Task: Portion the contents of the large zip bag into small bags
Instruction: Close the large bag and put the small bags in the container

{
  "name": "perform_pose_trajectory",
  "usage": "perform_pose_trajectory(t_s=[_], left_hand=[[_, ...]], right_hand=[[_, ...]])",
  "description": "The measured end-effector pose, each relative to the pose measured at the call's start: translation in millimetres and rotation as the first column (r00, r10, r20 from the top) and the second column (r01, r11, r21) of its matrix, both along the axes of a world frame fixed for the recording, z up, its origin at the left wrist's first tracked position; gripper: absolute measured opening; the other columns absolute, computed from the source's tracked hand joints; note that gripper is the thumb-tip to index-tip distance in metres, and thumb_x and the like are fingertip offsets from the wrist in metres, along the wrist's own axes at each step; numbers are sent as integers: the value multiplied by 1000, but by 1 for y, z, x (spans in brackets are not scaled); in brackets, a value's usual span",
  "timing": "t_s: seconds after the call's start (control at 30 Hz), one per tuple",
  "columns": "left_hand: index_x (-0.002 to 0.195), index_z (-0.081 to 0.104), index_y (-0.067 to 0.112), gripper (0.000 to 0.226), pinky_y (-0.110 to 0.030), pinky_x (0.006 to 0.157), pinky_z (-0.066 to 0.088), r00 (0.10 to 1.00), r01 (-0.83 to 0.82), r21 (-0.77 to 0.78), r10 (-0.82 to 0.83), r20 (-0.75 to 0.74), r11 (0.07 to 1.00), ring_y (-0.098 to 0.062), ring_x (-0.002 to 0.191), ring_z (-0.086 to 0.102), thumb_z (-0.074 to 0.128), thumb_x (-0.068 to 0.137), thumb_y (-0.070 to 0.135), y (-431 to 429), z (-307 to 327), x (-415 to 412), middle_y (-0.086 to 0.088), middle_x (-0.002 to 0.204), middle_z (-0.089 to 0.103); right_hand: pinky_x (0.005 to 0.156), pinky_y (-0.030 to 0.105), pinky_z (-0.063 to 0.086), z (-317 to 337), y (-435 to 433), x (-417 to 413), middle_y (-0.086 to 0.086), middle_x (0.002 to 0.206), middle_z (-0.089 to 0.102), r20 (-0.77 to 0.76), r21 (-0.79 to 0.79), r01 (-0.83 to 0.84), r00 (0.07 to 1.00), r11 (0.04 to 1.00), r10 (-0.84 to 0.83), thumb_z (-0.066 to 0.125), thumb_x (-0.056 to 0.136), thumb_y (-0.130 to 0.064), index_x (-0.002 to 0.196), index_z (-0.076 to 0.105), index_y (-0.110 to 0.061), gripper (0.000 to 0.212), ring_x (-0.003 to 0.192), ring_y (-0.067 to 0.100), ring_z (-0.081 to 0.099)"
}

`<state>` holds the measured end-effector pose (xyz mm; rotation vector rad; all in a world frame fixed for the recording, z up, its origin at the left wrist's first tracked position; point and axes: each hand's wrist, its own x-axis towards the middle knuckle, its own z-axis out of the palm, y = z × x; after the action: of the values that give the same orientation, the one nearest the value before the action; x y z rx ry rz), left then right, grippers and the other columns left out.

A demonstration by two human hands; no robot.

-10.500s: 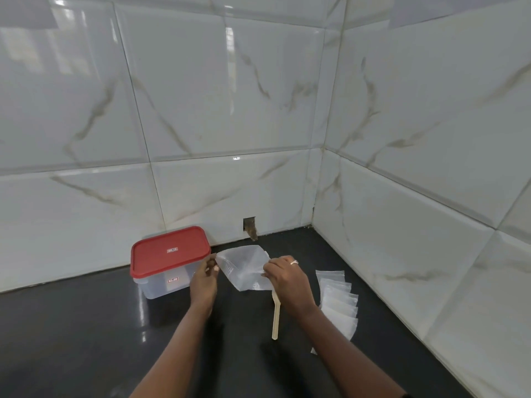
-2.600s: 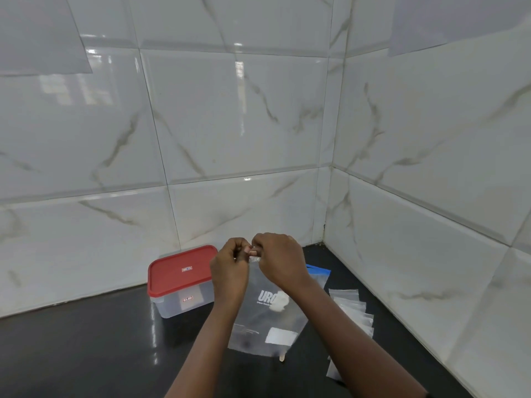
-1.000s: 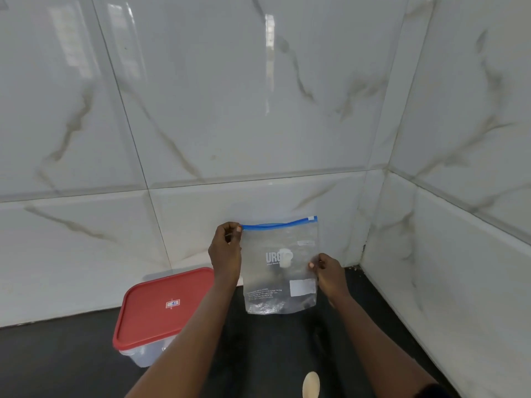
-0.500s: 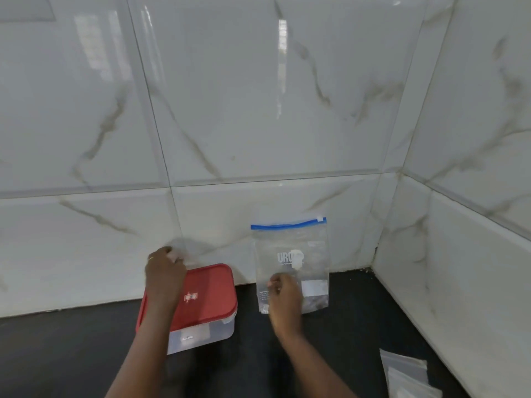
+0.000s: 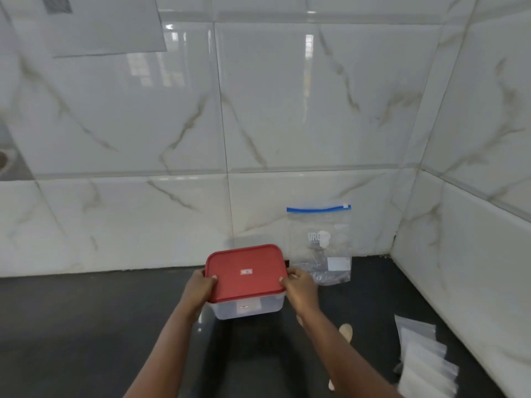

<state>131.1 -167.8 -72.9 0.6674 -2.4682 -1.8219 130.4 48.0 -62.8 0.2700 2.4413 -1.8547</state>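
Gripping the rectangular clear plastic box by its two short sides, the person has it close in front of them, and it seems to rest on the black glossy countertop. The left hand has its thumb on the edge of the red lid and its fingers curled round the side. The right hand does the same on the opposite side.

The large clear zip bag with a blue closure strip stands upright against the white marble-pattern tiled wall, just behind the box and to its right, and no hand touches it. The fanned stack of small clear bags lies near the right wall, well apart from both. A pale wooden spoon shows partly behind the right forearm.

I think this is still preparation, and the portioning itself is not yet begun. The next move is probably to open the lid, which needs one hand to keep the base down while the other lifts a corner.
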Motion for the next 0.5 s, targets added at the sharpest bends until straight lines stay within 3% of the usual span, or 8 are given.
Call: perform_pose_trajectory(t_s=[0.1, 0.17, 0.3, 0.43, 0.5], left_hand=[[101, 50, 5, 12, -36, 79, 52, 996, 70, 95, -64, -66, 993, -23, 84, 62, 54, 92, 11, 26, 16, 43, -10, 93, 61], [98, 45, 7, 19, -32, 74, 51, 992, 82, 122, -70, -101, 989, -20, 84, 61, 59, 89, 15, 37, 13, 67, -8, 95, 58], [106, 43, 3, 32, -31, 70, 51, 988, 119, 168, -99, -120, 979, -23, 92, 60, 61, 87, 21, 45, -12, 98, -12, 105, 56], [103, 42, 3, 22, -18, 60, 48, 974, 149, 270, -94, -205, 951, -13, 82, 56, 55, 91, 17, 57, -31, 120, -7, 98, 52], [99, 41, 8, 26, -19, 62, 48, 962, 190, 296, -117, -247, 936, -12, 83, 55, 57, 90, 26, 58, -43, 128, -5, 98, 51]], right_hand=[[72, 23, 51, 3, 21, 33, 0, 92, 67, -44, 70, 108, 994, 992, -105, 54, 90, -9, 108, 67, -11, 22, 83, 12, 63], [76, 28, 54, 1, 36, 57, -3, 85, 66, -58, 165, 148, 988, 975, -141, 56, 89, -13, 106, 68, -10, 21, 80, 11, 65], [82, 38, 58, -11, 57, 104, 5, 96, 69, 5, 156, 181, 983, 971, -184, 64, 87, -13, 112, 66, -8, 26, 84, 17, 68], [79, 33, 58, -17, 67, 130, 9, 102, 68, 23, 198, 235, 969, 952, -244, 64, 86, -11, 116, 65, -7, 30, 84, 18, 67], [78, 33, 59, -18, 68, 142, 9, 102, 68, 35, 217, 245, 966, 945, -258, 63, 87, -10, 117, 64, -6, 31, 85, 19, 67]])
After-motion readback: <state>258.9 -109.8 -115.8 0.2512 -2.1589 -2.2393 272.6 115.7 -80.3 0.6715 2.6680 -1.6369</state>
